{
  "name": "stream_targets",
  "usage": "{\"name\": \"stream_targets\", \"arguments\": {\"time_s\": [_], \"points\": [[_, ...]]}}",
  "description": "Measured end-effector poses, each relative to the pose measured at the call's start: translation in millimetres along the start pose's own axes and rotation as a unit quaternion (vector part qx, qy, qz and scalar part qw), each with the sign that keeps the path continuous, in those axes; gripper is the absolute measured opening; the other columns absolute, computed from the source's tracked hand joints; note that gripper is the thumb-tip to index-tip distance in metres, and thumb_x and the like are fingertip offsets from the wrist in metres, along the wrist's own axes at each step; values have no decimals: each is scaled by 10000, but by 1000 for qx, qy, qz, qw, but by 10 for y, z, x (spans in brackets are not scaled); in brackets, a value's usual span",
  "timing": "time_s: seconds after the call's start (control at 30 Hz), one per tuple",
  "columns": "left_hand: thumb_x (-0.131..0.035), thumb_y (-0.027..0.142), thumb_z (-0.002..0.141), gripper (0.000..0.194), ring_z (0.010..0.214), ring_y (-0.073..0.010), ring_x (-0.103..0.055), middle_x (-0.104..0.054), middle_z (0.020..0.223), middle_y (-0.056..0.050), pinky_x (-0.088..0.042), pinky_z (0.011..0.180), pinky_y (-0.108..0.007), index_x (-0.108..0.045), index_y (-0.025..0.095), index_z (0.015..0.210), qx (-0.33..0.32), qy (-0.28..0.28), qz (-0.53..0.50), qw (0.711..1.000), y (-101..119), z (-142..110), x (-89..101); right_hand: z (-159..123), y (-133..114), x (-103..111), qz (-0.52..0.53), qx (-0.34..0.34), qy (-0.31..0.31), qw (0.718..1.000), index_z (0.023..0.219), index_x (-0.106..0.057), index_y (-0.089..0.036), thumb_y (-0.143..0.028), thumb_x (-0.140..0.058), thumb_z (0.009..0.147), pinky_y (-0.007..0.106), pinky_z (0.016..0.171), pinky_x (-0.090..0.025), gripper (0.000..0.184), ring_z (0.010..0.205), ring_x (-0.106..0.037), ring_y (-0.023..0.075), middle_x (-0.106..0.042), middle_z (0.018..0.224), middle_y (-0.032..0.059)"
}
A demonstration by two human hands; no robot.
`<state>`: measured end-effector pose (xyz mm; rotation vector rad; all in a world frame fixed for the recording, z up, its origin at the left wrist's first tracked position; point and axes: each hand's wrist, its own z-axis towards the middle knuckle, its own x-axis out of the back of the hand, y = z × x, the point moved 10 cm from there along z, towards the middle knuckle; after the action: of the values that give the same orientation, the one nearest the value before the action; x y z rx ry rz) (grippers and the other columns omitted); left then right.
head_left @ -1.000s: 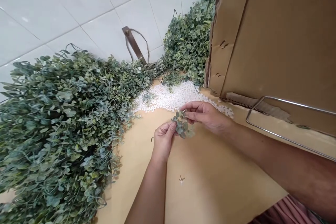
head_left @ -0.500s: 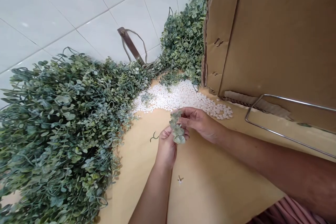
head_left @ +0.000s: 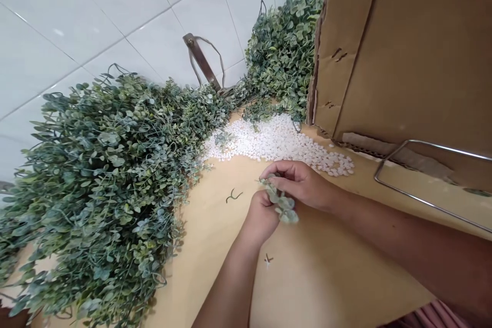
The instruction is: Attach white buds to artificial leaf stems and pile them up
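Both of my hands meet over the tan work surface (head_left: 307,287) around a small sprig of artificial leaves (head_left: 286,210). My right hand (head_left: 298,182) pinches the sprig's upper end between thumb and fingers. My left hand (head_left: 265,215) is closed on it from below, its fingertips partly hidden behind the leaves. Just beyond the hands spreads a heap of small white pieces (head_left: 265,138). A short, bent green stem piece (head_left: 233,196) lies left of my hands, and a small forked twig (head_left: 268,259) lies nearer to me.
A big pile of artificial foliage (head_left: 115,174) fills the left, with more foliage (head_left: 284,51) at the back. A large cardboard box (head_left: 415,51) stands right, a bent metal wire frame (head_left: 423,203) in front of it. A brown strap (head_left: 202,59) leans against the tiled wall (head_left: 115,5).
The sprig has been turned so its leafy end points down toward the right. My left wrist has rotated and moved right. The view has shifted slightly.
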<state>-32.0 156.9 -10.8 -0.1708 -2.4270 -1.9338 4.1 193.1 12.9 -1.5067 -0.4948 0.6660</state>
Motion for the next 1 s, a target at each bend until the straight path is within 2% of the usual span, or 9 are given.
{"name": "stream_targets", "arguments": {"time_s": [0.1, 0.2, 0.27, 0.33, 0.43, 0.5, 0.6, 0.87, 1.0], "points": [[-626, 182, 613, 137, 521, -100, -497, -547, 500, 3, -397, 517, -222, -577, 142, 492, 11, -39, 31, 999, -11, 14, -8, 25, 127, -2, -5, -63, -20, 998, 865, -541, -165, -289, -509, 763, 203, 347, -339, 163, 333, -452, 92, -498, 442, -68], [-604, 167, 631, 134, 503, -90, -473, -526, 500, 15, -379, 501, -210, -574, 144, 502, 10, -41, 85, 995, -37, 74, 173, 72, 173, 26, -15, -76, -21, 997, 837, -543, -151, -239, -499, 760, 214, 429, -377, 124, 420, -490, 97, -538, 519, -45], [-614, 196, 642, 152, 501, -87, -458, -525, 502, 17, -368, 507, -210, -580, 144, 504, -11, 31, 122, 992, -8, 163, 452, 112, 134, 80, -47, -44, -1, 998, 719, -546, -144, -205, -514, 742, 211, 502, -375, 73, 500, -482, 87, -517, 556, -37], [-587, 231, 685, 120, 527, -105, -490, -589, 575, -3, -390, 534, -227, -643, 149, 619, -13, 154, 164, 974, 16, 247, 803, 135, 117, 108, -78, -23, 9, 997, 630, -511, -151, -209, -508, 751, 209, 516, -343, 134, 520, -442, 82, -466, 549, -42], [-562, 229, 719, 168, 640, -146, -559, -657, 777, -52, -440, 661, -280, -685, 167, 815, -38, 289, 285, 913, 180, 353, 1084, 145, 130, 118, -103, -17, 11, 994, 594, -458, -166, -227, -476, 781, 214, 503, -304, 198, 502, -391, 80, -407, 528, -51], [-573, 205, 710, 179, 726, -179, -578, -655, 863, -73, -438, 740, -314, -688, 181, 845, -55, 302, 355, 883, 284, 460, 1067, 145, 124, 117, -117, -12, 10, 993, 590, -455, -166, -221, -462, 791, 216, 507, -298, 209, 501, -377, 80, -397, 526, -51], [-564, 150, 701, 153, 825, -218, -577, -647, 883, -79, -414, 808, -344, -686, 201, 777, -65, 296, 379, 874, 340, 565, 1018, 147, 128, 112, -133, -13, 4, 991, 602, -490, -158, -219, -448, 801, 219, 513, -300, 213, 509, -380, 86, -405, 529, -42], [-526, 172, 732, 80, 699, -159, -575, -621, 715, -33, -441, 713, -294, -603, 180, 713, -52, 318, 260, 910, 206, 491, 1168, 147, 110, 80, -136, 24, -9, 990, 645, -546, -148, -234, -429, 805, 226, 548, -321, 215, 551, -418, 99, -458, 557, -20], [-520, 235, 757, 107, 611, -101, -577, -646, 730, -27, -439, 576, -219, -593, 157, 758, -31, 303, 149, 941, 168, 306, 1084, 148, 74, 50, -116, 51, -8, 992, 610, -497, -159, -255, -423, 797, 219, 519, -303, 224, 530, -385, 88, -426, 549, -29]]}}
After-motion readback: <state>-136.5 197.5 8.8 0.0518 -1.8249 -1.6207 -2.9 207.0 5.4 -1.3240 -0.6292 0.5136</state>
